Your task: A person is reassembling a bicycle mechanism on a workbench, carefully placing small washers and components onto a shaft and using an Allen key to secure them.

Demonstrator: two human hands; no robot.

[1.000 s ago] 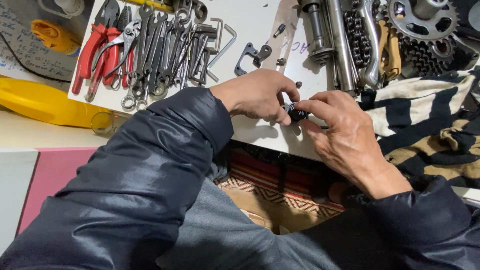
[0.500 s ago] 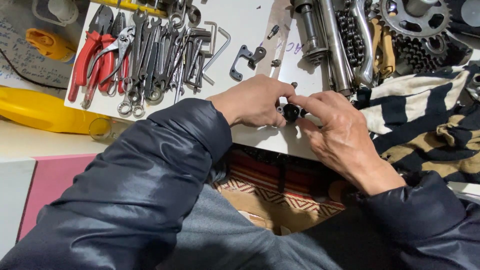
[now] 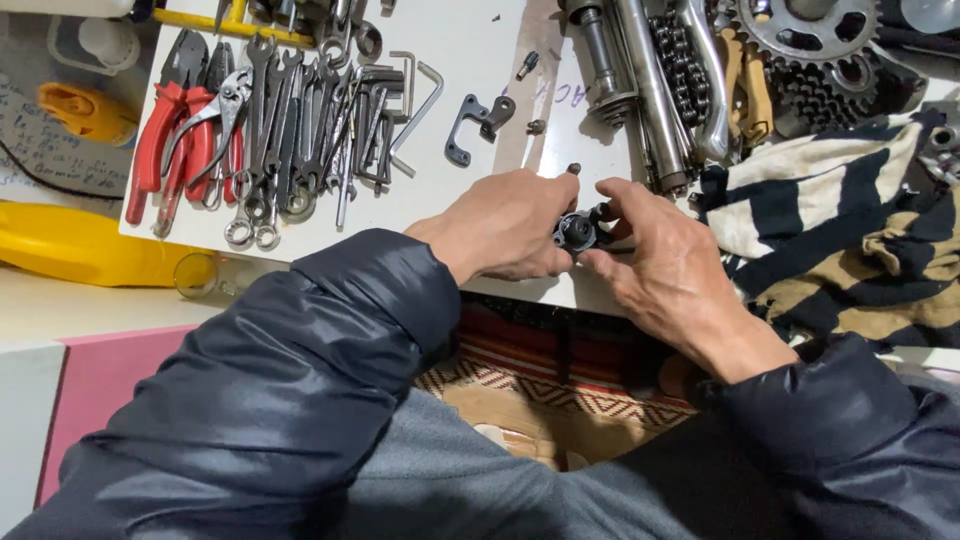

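A small black round part (image 3: 575, 232) sits pinched between both hands, just above the near edge of the white tabletop (image 3: 470, 60). The left hand (image 3: 500, 225) closes around it from one side, its fingers (image 3: 540, 215) curled tight so that only the part's dark face shows. The right hand (image 3: 665, 265) meets it from the other side, thumb and forefinger narrow on the part's rim, the remaining fingers folded beneath. Both hands grip the same piece; neither is open.

Just beyond the fingers, a small dark screw (image 3: 573, 169) stands on the tabletop near the left knuckles. Farther out from the left fingers lies a black metal bracket (image 3: 478, 122), with a small bolt (image 3: 526, 66) past it. Well to the left of the hands, a row of wrenches and hex keys (image 3: 320, 130) is laid out side by side, and beside those, red-handled pliers (image 3: 170, 135). Beyond the tabletop's left edge rest a yellow container (image 3: 80, 245) and an orange object (image 3: 85, 110).

Out past the right fingers, steel shafts (image 3: 640, 80) lie along the tabletop with a roller chain (image 3: 680, 65) draped beside them, and toothed sprockets (image 3: 810, 35) sit farther right. A black-and-cream striped cloth (image 3: 830, 220) is bunched just to the right of the right hand. Dark puffy jacket sleeves (image 3: 280, 400) cover both arms, and a patterned woven fabric (image 3: 560, 380) shows below the tabletop edge.
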